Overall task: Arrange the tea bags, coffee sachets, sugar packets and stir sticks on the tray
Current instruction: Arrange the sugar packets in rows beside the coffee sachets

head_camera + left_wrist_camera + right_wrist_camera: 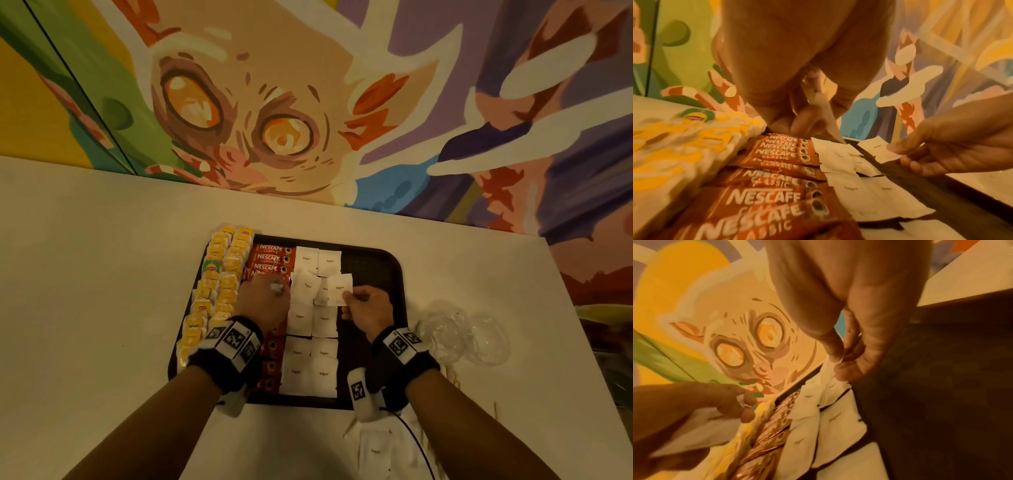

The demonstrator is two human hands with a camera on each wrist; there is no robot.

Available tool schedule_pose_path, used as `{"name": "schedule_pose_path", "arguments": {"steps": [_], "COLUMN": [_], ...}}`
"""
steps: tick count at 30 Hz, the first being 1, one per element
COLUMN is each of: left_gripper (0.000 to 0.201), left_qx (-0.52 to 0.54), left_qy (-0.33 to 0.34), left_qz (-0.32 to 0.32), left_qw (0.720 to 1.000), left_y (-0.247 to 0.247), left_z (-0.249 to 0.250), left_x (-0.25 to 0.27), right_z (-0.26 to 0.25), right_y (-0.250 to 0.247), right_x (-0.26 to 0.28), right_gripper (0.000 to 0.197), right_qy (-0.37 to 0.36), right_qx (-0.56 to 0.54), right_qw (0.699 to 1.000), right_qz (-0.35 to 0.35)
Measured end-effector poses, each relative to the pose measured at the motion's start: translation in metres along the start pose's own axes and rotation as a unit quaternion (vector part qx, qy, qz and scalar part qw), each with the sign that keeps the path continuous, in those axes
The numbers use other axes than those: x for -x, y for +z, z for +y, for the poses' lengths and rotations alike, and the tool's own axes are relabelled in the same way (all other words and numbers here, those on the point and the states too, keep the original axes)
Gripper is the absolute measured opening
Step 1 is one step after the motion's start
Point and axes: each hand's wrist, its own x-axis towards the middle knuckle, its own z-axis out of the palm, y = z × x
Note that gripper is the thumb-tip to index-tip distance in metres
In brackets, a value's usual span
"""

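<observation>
Head view showed a dark tray (371, 263) on the white worktop (102, 274), with two columns of yellow tea bags (219, 274) along its left edge, one column of red coffee sachets (272, 258) next, and two columns of white sugar packets (308, 342) after that; the right strip of the tray was bare. I counted about twelve sugar packets on the tray and at least four readable coffee sachets, with more hidden under the left arm; the tea bags overlapped too much to count. The right hand (368, 308) pinched one sugar packet (339, 289) by its edge above the middle of the sugar columns, and the left hand (263, 301) pinched something small and white (276, 287) at its fingertips. Stir sticks (455, 377) lay off the tray at the right, beside clear plastic (462, 335), and a spare sugar packet (375, 452) sat near the front edge. Left wrist view showed the left fingers closed on a white packet over the coffee column. Right wrist view showed thumb and fingers (849, 369) nipping a packet's corner. To do this step well, I judged the packet should be lowered flat, squared to its neighbours without overlap, and the crooked middle packets straightened.
</observation>
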Motion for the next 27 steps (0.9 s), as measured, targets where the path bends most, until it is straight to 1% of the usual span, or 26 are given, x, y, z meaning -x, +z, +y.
{"name": "schedule_pose_path", "arguments": {"steps": [3, 8, 13, 17, 19, 22, 27], "left_gripper": [0.012, 0.026, 0.028, 0.024, 0.025, 0.027, 0.016], "left_qx": [-0.001, -0.024, -0.080, -0.059, -0.049, -0.022, 0.010], "left_qy": [-0.017, -0.065, -0.075, -0.090, -0.096, -0.098, -0.111], "left_qz": [-0.011, -0.063, -0.034, -0.040, -0.037, -0.055, -0.083], "left_qw": [1.000, 0.996, 0.993, 0.993, 0.993, 0.993, 0.990], "left_y": [0.006, 0.019, 0.027, 0.031, 0.032, 0.034, 0.032], "left_z": [0.008, 0.010, 0.015, 0.014, 0.012, 0.012, 0.016], "left_x": [-0.016, -0.035, -0.042, -0.045, -0.046, -0.048, -0.050], "right_z": [-0.002, -0.004, -0.005, -0.004, -0.003, -0.001, -0.001], "right_y": [0.000, 0.003, 0.005, 0.006, 0.005, 0.004, 0.005], "right_x": [-0.010, -0.016, -0.016, -0.016, -0.016, -0.016, -0.016], "right_gripper": [0.024, 0.023, 0.021, 0.012, 0.013, 0.011, 0.017], "right_qy": [0.009, 0.011, 0.020, 0.014, 0.012, 0.016, 0.020], "right_qx": [0.012, 0.026, 0.052, 0.068, 0.073, 0.073, 0.073], "right_qw": [1.000, 1.000, 0.998, 0.997, 0.997, 0.997, 0.997], "right_qz": [0.007, 0.003, -0.012, -0.018, -0.021, -0.027, -0.030]}}
